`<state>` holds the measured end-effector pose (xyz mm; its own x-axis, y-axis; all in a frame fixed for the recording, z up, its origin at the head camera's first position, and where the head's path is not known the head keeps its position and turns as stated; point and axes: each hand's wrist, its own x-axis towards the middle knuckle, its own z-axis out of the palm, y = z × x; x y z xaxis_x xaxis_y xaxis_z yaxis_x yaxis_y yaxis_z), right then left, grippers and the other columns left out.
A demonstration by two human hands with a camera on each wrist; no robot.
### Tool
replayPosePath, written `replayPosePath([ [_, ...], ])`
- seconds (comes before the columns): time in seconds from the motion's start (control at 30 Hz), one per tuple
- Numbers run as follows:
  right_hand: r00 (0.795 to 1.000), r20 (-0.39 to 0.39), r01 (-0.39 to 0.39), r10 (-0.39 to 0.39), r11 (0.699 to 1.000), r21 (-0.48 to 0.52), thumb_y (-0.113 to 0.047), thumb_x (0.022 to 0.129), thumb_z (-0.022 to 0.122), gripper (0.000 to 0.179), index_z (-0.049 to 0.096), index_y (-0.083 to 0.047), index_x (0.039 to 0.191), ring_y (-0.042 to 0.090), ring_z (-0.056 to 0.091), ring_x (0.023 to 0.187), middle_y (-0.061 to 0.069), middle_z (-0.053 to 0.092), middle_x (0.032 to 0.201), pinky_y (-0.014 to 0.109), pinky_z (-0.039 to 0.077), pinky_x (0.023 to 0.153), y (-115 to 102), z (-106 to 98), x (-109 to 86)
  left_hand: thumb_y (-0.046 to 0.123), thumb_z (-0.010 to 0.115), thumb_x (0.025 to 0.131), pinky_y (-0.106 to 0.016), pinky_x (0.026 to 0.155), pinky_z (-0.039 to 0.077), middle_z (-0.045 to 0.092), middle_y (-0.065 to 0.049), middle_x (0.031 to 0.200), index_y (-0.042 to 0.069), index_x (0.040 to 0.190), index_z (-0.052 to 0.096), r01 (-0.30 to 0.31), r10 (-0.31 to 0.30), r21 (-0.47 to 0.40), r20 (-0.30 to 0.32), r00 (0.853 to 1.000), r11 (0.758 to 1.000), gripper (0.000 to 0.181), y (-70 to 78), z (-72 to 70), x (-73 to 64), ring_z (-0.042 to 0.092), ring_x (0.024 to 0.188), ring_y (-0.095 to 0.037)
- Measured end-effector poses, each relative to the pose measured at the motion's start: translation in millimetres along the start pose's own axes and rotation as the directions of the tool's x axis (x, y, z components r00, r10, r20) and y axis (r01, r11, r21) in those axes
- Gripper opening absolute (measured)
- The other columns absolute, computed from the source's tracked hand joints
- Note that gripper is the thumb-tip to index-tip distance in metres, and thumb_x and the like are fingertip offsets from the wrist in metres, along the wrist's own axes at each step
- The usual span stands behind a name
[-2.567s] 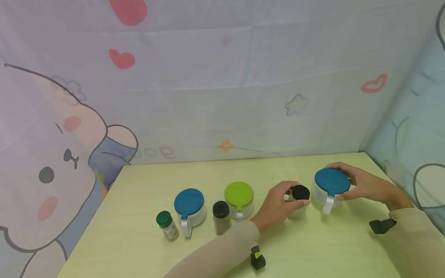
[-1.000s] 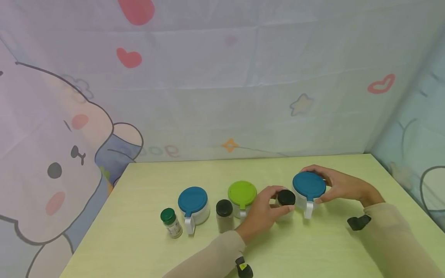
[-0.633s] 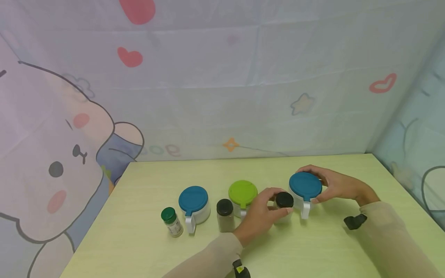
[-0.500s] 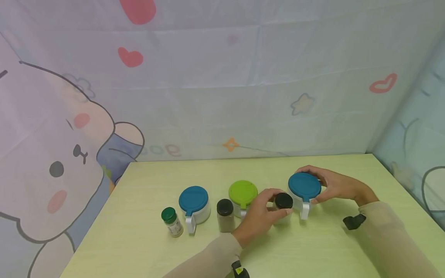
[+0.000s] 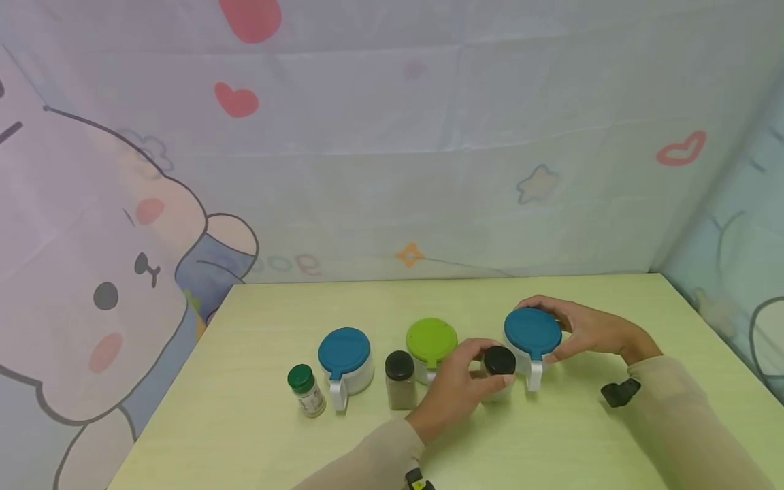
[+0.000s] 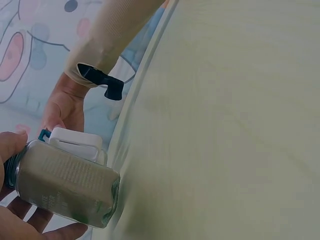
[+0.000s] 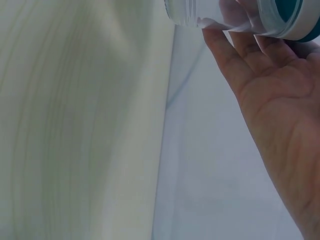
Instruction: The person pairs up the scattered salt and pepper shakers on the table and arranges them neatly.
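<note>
My left hand (image 5: 456, 384) grips a spice jar (image 5: 499, 362) with a black lid, thumb on the near side and fingers behind. In the left wrist view this spice jar (image 6: 67, 182) shows a pale, powdery filling and faint printed text. Just right of it, my right hand (image 5: 591, 330) holds a seasoning pot (image 5: 533, 332) with a blue lid and white handle, fingers round the back and thumb near the handle. The right wrist view shows the pot's clear body (image 7: 225, 14) resting against the fingers of my right hand (image 7: 280, 95).
Left of my hands stand a green-lidded pot (image 5: 431, 338), a second black-lidded jar (image 5: 401, 381), another blue-lidded pot (image 5: 345, 352) and a small green-capped bottle (image 5: 306, 390). The pale yellow table (image 5: 245, 435) ends at a printed cloth backdrop (image 5: 367, 170).
Both hands have moved left across the table, the right with the blue-lidded seasoning pot and the left with the black-lidded spice jar. The last half second brings only a slight shift.
</note>
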<state>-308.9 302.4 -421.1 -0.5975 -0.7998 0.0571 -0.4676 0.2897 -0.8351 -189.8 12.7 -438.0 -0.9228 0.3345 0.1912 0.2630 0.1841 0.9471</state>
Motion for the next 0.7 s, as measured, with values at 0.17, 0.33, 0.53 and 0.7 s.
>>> replayPosePath([
  [0.17,0.999,0.024,0.03,-0.03,0.999,0.019,-0.008,0.084,0.081,0.079,0.04,-0.015,0.151,0.025,0.056,0.122,0.011,0.05,0.143,0.035,0.051,0.097,1.4,2.1,3.2,0.028,0.08,0.09,-0.031,0.096,0.053,0.062,0.014,0.119,0.026,0.126,0.065,-0.017,0.017,0.014,0.004,1.0,1.0,0.039,-0.1,-1.3,-3.4,0.057,0.11,-0.004],
  [0.33,0.999,0.036,0.032,-0.033,0.999,0.026,-0.009,0.084,0.081,0.079,0.039,-0.014,0.151,0.025,0.056,0.122,0.011,0.05,0.143,0.035,0.051,0.098,-0.2,4.7,5.3,0.028,0.079,0.09,-0.025,0.094,0.051,0.062,0.014,0.119,0.025,0.127,0.064,-0.021,0.021,0.024,0.003,1.0,0.999,0.04,-1.0,-2.3,-6.2,0.057,0.11,-0.003],
  [0.53,0.999,0.042,0.024,-0.025,0.999,0.041,-0.009,0.084,0.081,0.078,0.04,-0.014,0.15,0.025,0.056,0.123,0.011,0.05,0.143,0.035,0.05,0.099,-0.3,8.1,7.8,0.028,0.079,0.091,-0.025,0.093,0.051,0.062,0.014,0.119,0.027,0.127,0.064,-0.029,0.029,0.024,0.004,1.0,0.999,0.039,-1.7,-2.3,-7.7,0.058,0.11,-0.003],
  [0.7,0.998,0.049,0.031,-0.034,0.998,0.051,-0.009,0.084,0.081,0.078,0.04,-0.013,0.149,0.025,0.056,0.123,0.012,0.05,0.143,0.036,0.05,0.1,0.7,9.5,8.7,0.028,0.079,0.09,-0.026,0.093,0.052,0.062,0.014,0.118,0.027,0.126,0.065,-0.029,0.029,0.026,-0.003,1.0,0.999,0.038,-2.2,-1.9,-7.9,0.058,0.11,-0.003],
])
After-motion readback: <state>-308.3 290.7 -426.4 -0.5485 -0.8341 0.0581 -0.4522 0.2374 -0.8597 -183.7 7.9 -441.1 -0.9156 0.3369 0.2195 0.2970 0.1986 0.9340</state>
